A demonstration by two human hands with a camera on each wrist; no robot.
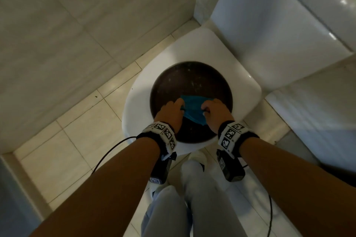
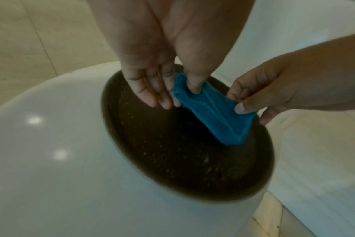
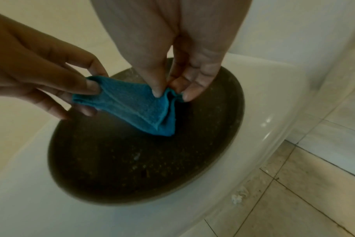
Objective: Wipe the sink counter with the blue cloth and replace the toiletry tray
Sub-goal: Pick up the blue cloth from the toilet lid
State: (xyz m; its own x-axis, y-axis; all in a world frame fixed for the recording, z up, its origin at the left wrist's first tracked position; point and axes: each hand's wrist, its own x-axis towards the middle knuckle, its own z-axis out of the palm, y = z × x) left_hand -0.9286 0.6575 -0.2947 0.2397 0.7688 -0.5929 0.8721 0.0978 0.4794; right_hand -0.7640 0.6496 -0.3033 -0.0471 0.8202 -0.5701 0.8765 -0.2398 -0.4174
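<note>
A folded blue cloth [image 1: 192, 108] hangs stretched between both hands over a round dark speckled tray [image 1: 190, 81]. The tray lies on a closed white toilet lid [image 1: 212, 48]. My left hand [image 1: 171, 109] pinches the cloth's left end between thumb and fingers, seen close in the left wrist view [image 2: 184, 96]. My right hand [image 1: 213, 109] pinches the right end [image 3: 171, 94]. The cloth [image 2: 213, 115] droops toward the tray [image 2: 172, 160]; whether its lower tip touches the tray is unclear. The cloth [image 3: 136, 109] is the only thing over the tray [image 3: 132, 160].
The white toilet tank [image 1: 269, 34] stands behind the lid. A tiled wall [image 1: 67, 34] rises at the left, and beige floor tiles [image 1: 57, 150] surround the toilet. My legs in pale trousers [image 1: 192, 198] stand before the bowl. Black cables [image 1: 109, 152] trail from the wrists.
</note>
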